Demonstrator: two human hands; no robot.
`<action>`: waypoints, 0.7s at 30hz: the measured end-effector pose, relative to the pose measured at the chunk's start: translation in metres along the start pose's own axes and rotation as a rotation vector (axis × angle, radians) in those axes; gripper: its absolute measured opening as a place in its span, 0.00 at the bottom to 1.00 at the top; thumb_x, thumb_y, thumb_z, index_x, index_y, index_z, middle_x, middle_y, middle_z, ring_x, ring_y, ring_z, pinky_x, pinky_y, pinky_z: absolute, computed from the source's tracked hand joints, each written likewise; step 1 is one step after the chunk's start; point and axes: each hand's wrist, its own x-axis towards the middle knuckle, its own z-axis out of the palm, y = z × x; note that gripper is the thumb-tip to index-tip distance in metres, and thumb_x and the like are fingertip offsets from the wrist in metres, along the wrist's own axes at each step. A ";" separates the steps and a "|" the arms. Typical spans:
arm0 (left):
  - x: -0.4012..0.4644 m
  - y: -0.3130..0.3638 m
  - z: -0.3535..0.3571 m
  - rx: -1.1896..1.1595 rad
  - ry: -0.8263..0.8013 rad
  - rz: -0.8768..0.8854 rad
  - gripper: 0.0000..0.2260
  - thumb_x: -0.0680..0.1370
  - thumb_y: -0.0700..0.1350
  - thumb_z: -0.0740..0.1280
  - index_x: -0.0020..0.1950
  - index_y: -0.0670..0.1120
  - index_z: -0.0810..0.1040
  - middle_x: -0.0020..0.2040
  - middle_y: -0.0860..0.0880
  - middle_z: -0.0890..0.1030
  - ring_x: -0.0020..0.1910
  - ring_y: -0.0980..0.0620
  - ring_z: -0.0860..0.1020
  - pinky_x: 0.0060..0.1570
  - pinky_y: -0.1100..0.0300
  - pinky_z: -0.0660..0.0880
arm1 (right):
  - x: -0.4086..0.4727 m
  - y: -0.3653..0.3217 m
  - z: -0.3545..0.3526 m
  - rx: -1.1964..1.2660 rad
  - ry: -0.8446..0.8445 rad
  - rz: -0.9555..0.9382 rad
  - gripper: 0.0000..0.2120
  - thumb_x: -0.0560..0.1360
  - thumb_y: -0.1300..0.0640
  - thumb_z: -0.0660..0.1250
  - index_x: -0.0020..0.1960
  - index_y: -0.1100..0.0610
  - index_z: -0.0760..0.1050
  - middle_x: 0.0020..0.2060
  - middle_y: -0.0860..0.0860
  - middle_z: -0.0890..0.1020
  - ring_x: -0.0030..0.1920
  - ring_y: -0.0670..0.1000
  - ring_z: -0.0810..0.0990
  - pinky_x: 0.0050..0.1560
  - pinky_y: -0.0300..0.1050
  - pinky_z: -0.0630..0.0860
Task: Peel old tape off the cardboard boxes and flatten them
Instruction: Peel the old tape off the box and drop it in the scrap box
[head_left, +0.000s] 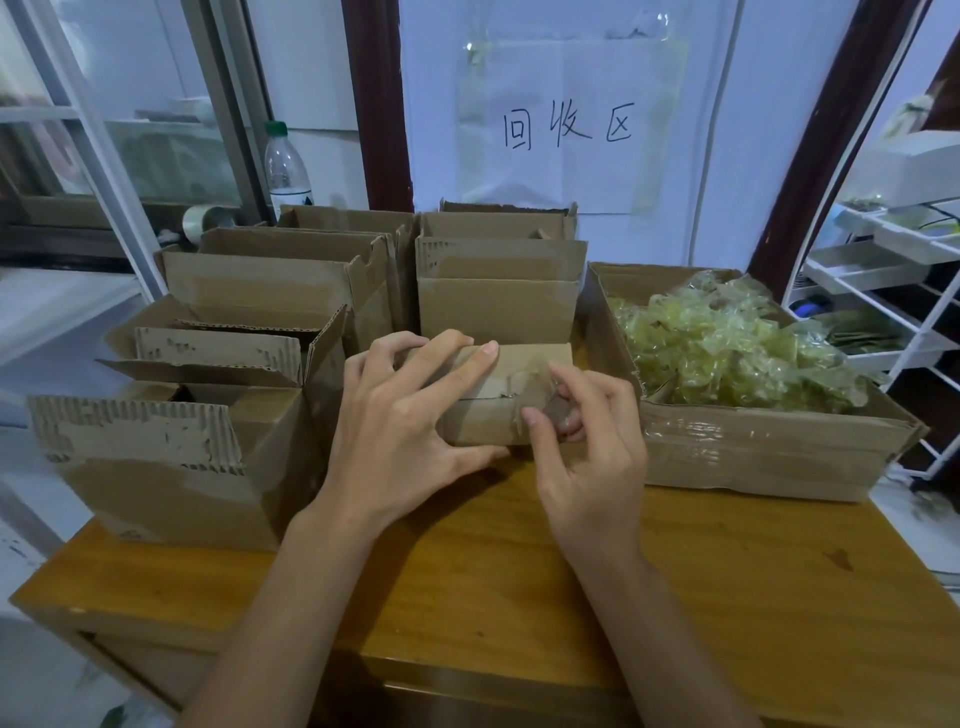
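Note:
A small closed cardboard box (511, 387) stands on the wooden table (519, 561), sealed with clear tape (530, 389) across its top. My left hand (400, 426) grips the box's left end, fingers over the top and thumb along the front. At the box's right end my right hand (587, 441) pinches the loose end of the tape between thumb and fingers.
Several opened cardboard boxes (197, 410) crowd the left and back of the table. A larger box (753, 447) on the right holds a heap of crumpled yellowish tape (727, 353). A plastic bottle (285, 166) stands behind, and a white wire rack (893, 291) stands at the far right.

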 end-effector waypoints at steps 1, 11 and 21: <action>-0.001 0.000 0.000 0.000 0.001 -0.001 0.39 0.71 0.70 0.70 0.77 0.51 0.75 0.73 0.49 0.76 0.67 0.41 0.71 0.61 0.43 0.68 | 0.000 0.001 0.000 0.001 -0.004 0.000 0.19 0.77 0.66 0.73 0.68 0.63 0.78 0.54 0.56 0.76 0.47 0.45 0.75 0.49 0.34 0.77; -0.006 0.001 0.000 -0.003 0.006 0.000 0.39 0.71 0.69 0.71 0.77 0.51 0.75 0.73 0.49 0.76 0.67 0.41 0.71 0.62 0.44 0.68 | 0.000 -0.003 -0.001 0.048 -0.045 0.017 0.08 0.78 0.67 0.72 0.57 0.63 0.82 0.50 0.51 0.78 0.49 0.39 0.76 0.49 0.30 0.73; -0.008 -0.004 -0.006 -0.036 0.002 0.004 0.39 0.71 0.70 0.71 0.76 0.51 0.75 0.73 0.49 0.76 0.68 0.43 0.69 0.62 0.46 0.67 | 0.000 -0.002 -0.001 0.154 -0.049 0.135 0.04 0.83 0.60 0.65 0.55 0.59 0.79 0.50 0.49 0.77 0.47 0.48 0.79 0.47 0.40 0.77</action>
